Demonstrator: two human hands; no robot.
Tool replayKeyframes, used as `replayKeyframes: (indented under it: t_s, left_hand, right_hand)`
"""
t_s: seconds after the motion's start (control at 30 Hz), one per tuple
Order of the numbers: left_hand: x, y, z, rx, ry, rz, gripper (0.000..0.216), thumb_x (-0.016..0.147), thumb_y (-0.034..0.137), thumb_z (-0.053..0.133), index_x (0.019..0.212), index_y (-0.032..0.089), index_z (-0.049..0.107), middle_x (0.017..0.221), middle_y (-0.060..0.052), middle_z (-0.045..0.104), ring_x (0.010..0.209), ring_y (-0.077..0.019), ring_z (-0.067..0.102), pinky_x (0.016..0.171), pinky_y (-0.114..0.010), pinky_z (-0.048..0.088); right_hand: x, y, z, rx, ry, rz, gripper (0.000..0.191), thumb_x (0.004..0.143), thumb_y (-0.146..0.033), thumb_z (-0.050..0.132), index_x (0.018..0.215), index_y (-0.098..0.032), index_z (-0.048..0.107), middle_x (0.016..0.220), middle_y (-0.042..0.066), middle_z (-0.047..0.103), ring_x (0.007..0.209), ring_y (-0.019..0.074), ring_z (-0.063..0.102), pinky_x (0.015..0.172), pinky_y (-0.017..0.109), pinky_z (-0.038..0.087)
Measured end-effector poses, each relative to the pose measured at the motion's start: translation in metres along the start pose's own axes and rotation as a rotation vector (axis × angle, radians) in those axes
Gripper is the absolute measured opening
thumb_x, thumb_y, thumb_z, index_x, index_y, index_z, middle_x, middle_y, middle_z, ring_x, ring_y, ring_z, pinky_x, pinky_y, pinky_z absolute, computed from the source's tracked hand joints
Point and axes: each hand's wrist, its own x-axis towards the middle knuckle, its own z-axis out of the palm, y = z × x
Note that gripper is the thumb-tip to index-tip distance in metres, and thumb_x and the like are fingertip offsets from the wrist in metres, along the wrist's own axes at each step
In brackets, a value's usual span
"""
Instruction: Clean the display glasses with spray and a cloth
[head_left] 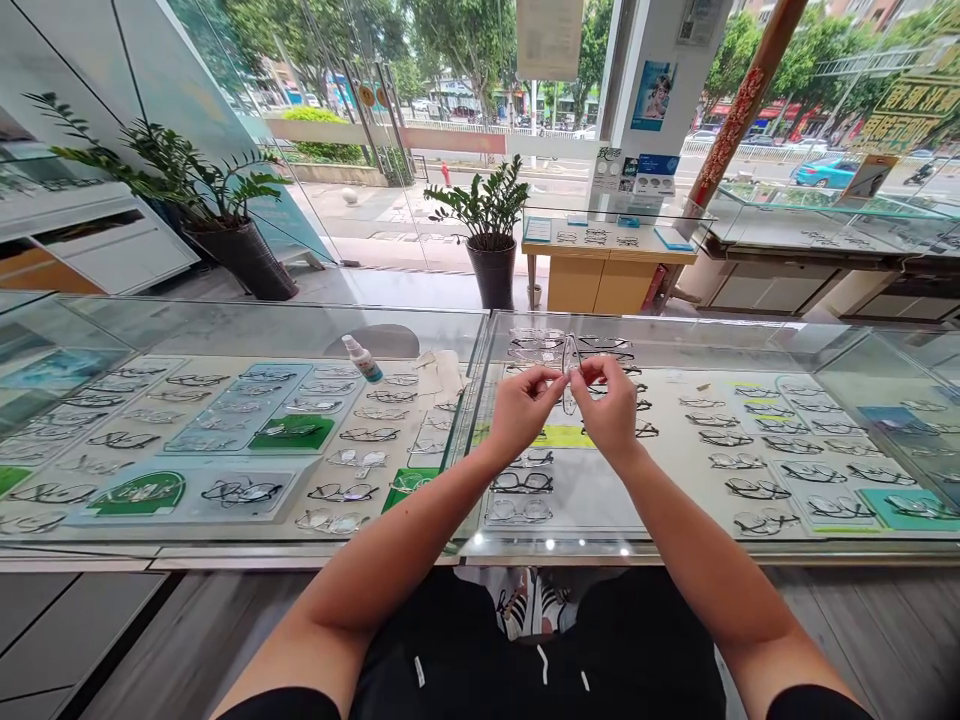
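Over the glass display counter [686,350], a pair of eyeglasses [571,352] is raised between my two hands and turned so that it appears narrow and upright. My left hand [525,408] pinches it from the left with thumb and forefinger. From the other side, my right hand [609,405] grips it with thumb and fingers close together. The fingertips hide part of the frame. Beneath my hands, more glasses lie in rows inside the case, such as a dark-rimmed pair [523,482].
To the left on the counter stands a small spray bottle [363,360], with a pale cloth [441,376] beside it. Rows of glasses fill the cases on both sides. Beyond are potted plants [491,270] and a wooden display table [600,280] by the window.
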Motion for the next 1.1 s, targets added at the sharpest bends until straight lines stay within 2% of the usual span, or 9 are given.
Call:
replayKeyframes:
  t_s: [0.23,0.4,0.57,0.67,0.8,0.87,0.97,1.1]
  left_hand:
    - [-0.001,0.003,-0.001,0.130,0.005,0.075,0.030,0.095,0.047,0.074,0.085,0.020,0.078,0.056,0.007,0.042,0.055,-0.0106,0.037,0.058,-0.028,0.030]
    - [-0.003,0.004,-0.002,0.199,-0.013,0.144,0.024,0.096,0.042,0.072,0.088,0.020,0.079,0.055,0.008,0.043,0.054,-0.0103,0.039,0.059,-0.027,0.032]
    - [-0.003,0.004,-0.003,0.209,-0.010,0.151,0.025,0.097,0.042,0.071,0.086,0.020,0.077,0.055,0.008,0.044,0.054,-0.0102,0.040,0.059,-0.027,0.032]
    - [0.002,0.004,-0.006,0.188,0.020,0.118,0.027,0.097,0.045,0.071,0.087,0.020,0.076,0.056,0.007,0.044,0.054,-0.0109,0.040,0.059,-0.027,0.032]
    - [0.008,0.002,-0.012,0.152,0.061,0.087,0.030,0.097,0.048,0.071,0.087,0.021,0.075,0.057,0.007,0.044,0.055,-0.0118,0.040,0.059,-0.028,0.032]
    - [0.010,0.001,-0.013,0.147,0.073,0.084,0.031,0.097,0.050,0.071,0.087,0.021,0.075,0.057,0.007,0.044,0.055,-0.0121,0.040,0.060,-0.028,0.032]
    - [0.011,0.001,-0.015,0.151,0.066,0.086,0.031,0.098,0.051,0.070,0.088,0.021,0.075,0.057,0.007,0.043,0.055,-0.0123,0.040,0.060,-0.029,0.032]
    - [0.011,0.001,-0.014,0.138,0.035,0.082,0.030,0.098,0.050,0.070,0.089,0.021,0.074,0.057,0.007,0.043,0.056,-0.0124,0.039,0.060,-0.029,0.031]
  right_hand:
    - [-0.003,0.006,0.001,-0.164,0.017,-0.119,0.007,0.099,-0.027,0.062,0.094,-0.026,0.058,0.084,0.001,0.070,0.076,0.0227,0.065,0.079,0.040,0.051]
    - [-0.002,0.009,0.000,-0.194,0.031,-0.112,0.007,0.094,-0.021,0.061,0.095,-0.027,0.057,0.087,0.003,0.073,0.079,0.0248,0.066,0.081,0.042,0.051]
    - [0.002,0.006,-0.004,-0.065,-0.010,-0.017,0.013,0.091,-0.021,0.062,0.101,-0.026,0.058,0.101,0.006,0.075,0.094,0.0262,0.069,0.088,0.044,0.055]
    - [0.004,0.003,-0.006,0.026,-0.028,0.075,0.017,0.090,-0.028,0.069,0.105,-0.026,0.060,0.104,0.005,0.074,0.092,0.0240,0.069,0.084,0.041,0.056]
    - [0.006,0.002,-0.006,0.145,-0.050,0.156,0.012,0.097,-0.033,0.068,0.106,-0.025,0.068,0.101,0.005,0.077,0.088,0.0224,0.071,0.085,0.041,0.059]
    - [0.007,0.003,-0.006,0.182,-0.059,0.169,0.015,0.100,-0.035,0.068,0.111,-0.025,0.071,0.108,0.007,0.080,0.092,0.0230,0.074,0.089,0.043,0.061]
    - [0.008,0.003,-0.006,0.158,-0.063,0.130,0.021,0.101,-0.039,0.069,0.116,-0.025,0.076,0.119,0.009,0.079,0.096,0.0243,0.075,0.086,0.043,0.062]
    - [0.006,0.004,-0.005,0.166,-0.076,0.136,0.022,0.102,-0.041,0.070,0.116,-0.025,0.077,0.118,0.009,0.079,0.096,0.0239,0.075,0.084,0.042,0.062]
